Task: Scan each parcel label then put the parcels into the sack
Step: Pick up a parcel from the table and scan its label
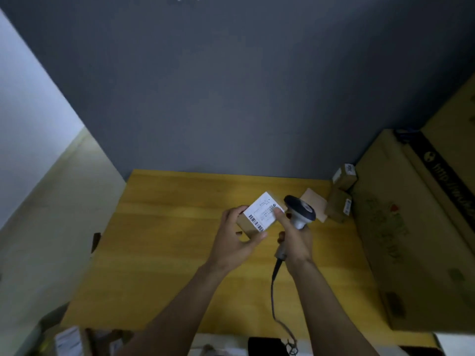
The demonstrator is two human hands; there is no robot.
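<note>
Left hand (237, 240) grips a small parcel (246, 227) just above the tabletop (167, 227), label (262, 214) facing up. The right hand (295, 242) is curled round the scanner (300, 208) handle, one finger on the label. Scanning looks underway. At least two more parcels (337, 206) wait beside the big carton (411, 240). No sack is clearly visible.

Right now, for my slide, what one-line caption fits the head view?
Left hand holds a labelled parcel at the wooden table while the right hand grips the corded scanner.
</note>
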